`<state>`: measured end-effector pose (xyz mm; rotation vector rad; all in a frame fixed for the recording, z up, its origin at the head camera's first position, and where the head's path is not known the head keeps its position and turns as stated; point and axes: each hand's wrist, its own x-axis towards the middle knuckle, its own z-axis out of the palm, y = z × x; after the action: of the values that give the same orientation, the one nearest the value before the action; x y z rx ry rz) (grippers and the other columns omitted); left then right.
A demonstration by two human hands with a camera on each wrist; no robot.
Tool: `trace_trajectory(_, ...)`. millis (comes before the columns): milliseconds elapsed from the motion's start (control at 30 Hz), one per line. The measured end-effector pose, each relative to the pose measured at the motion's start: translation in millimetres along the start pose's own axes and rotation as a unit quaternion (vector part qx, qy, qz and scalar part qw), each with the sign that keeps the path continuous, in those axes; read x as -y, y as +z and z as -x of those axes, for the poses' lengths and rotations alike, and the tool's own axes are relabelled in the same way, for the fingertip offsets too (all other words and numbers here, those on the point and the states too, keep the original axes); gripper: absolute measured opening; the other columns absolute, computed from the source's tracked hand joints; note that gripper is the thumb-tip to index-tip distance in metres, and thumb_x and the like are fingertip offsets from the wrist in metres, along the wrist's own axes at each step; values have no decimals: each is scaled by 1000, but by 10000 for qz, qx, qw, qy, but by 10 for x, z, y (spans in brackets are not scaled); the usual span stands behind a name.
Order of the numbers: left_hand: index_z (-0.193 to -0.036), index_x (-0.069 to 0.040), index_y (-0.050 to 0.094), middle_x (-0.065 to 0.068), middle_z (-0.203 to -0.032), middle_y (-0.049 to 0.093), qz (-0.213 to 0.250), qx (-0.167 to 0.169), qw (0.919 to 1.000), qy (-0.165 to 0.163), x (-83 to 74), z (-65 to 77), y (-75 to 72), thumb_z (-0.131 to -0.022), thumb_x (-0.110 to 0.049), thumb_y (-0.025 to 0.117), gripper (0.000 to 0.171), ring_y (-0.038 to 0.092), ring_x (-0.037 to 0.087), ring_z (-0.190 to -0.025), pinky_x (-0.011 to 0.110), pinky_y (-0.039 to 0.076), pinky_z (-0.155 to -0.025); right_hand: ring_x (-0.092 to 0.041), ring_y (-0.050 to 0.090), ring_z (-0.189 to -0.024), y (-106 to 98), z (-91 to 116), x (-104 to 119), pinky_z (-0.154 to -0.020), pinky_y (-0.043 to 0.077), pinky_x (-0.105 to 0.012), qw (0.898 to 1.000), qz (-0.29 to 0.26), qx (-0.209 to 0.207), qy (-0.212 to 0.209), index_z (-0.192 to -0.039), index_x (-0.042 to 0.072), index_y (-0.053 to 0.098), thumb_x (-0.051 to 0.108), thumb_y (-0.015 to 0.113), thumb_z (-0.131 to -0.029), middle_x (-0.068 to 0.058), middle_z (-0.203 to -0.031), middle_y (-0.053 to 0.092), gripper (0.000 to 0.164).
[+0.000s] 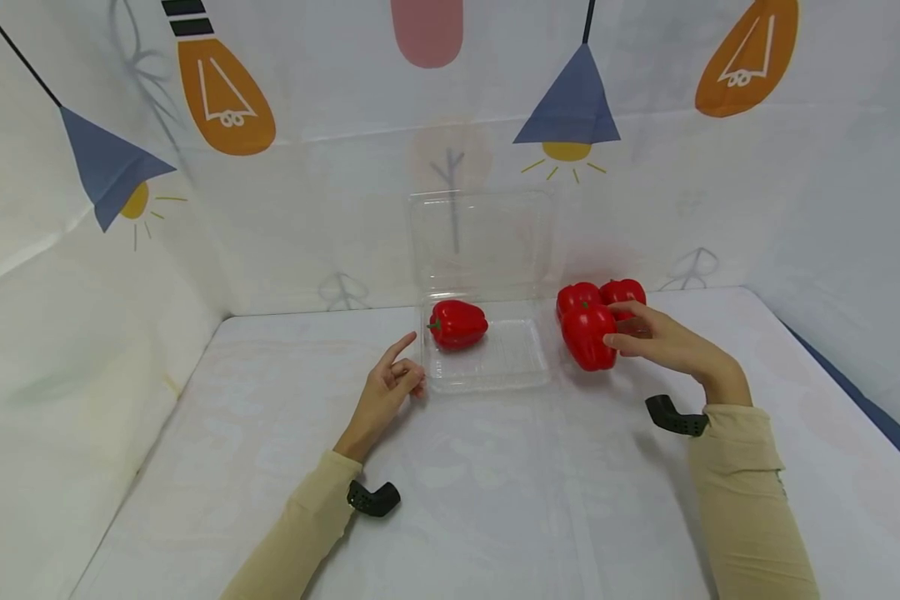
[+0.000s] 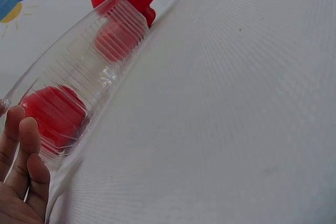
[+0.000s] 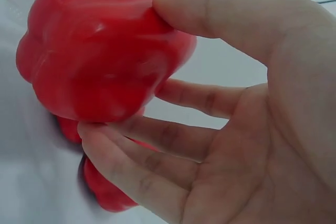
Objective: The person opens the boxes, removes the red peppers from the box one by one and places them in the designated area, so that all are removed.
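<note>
My right hand [image 1: 667, 340] grips a red bell pepper [image 1: 587, 340] between thumb and fingers, just right of a clear plastic clamshell box [image 1: 516, 354]. In the right wrist view the held bell pepper [image 3: 100, 51] fills the upper left, with the thumb on one side and fingers on the other. Another red bell pepper [image 1: 459, 325] lies on its side in the box's left half, green stem to the left. Beside the box's left wall is my left hand [image 1: 392, 385], index finger extended and the others loosely bent; its fingertips [image 2: 29, 129] are at the wall, contact uncertain.
Two more red bell peppers, one on the left [image 1: 576, 295] and one on the right [image 1: 624, 293], sit behind the held one. The box's transparent lid [image 1: 483, 242] stands raised against the patterned back curtain [image 1: 330, 208]. A white cloth covers the table [image 1: 487, 483].
</note>
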<state>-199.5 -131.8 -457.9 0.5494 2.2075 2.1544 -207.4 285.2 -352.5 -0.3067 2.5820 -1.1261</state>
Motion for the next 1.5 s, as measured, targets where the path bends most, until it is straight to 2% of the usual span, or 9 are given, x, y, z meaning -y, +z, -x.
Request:
trace_trajectory(300, -147, -8, 31, 4, -83, 58, -11, 12, 10000, 11, 1, 0, 3, -94, -5, 55, 58, 59, 6, -67, 20, 53, -66, -39, 38, -128, -12, 4, -69, -93, 46, -56, 9999, 6, 76, 75, -145, 11, 25, 46, 58, -90, -20, -140, 39, 73)
trace_trajectory(533, -147, -8, 30, 11, -85, 58, -104, 24, 9999, -27, -8, -9, -9, -94, -7, 56, 59, 59, 6, -68, 20, 54, -68, -39, 37, -128, -10, 17, -142, -91, 49, -53, 9998, -40, 171, 53, -143, 12, 28, 43, 60, -89, -19, -141, 38, 70)
trace_trajectory(867, -147, -4, 28, 1, -82, 59, 5, 30, 10000, 17, 5, 1, -8, -94, -6, 56, 60, 59, 6, -67, 19, 53, -67, -38, 34, -129, -5, 10, -205, -93, 48, -53, 9989, -72, 462, 98, -143, 13, 29, 42, 62, -87, -18, -142, 36, 71)
trace_trajectory(1333, -147, -8, 30, 14, -85, 57, -76, 20, 10000, -14, 5, -5, 2, -94, -7, 56, 59, 59, 6, -68, 19, 53, -67, -41, 33, -130, 6, -10, -283, -94, 48, -52, 9986, -159, 477, 162, -144, 10, 28, 41, 60, -88, -21, -144, 33, 72)
trace_trajectory(1500, -147, -7, 30, 12, -85, 57, -64, 27, 10000, -20, 6, -4, -2, -94, -7, 55, 59, 59, 6, -68, 19, 53, -67, -42, 36, -129, 8, -31, -321, -96, 48, -50, 9976, -381, 561, 135, -146, 5, 23, 38, 58, -91, -25, -144, 30, 73)
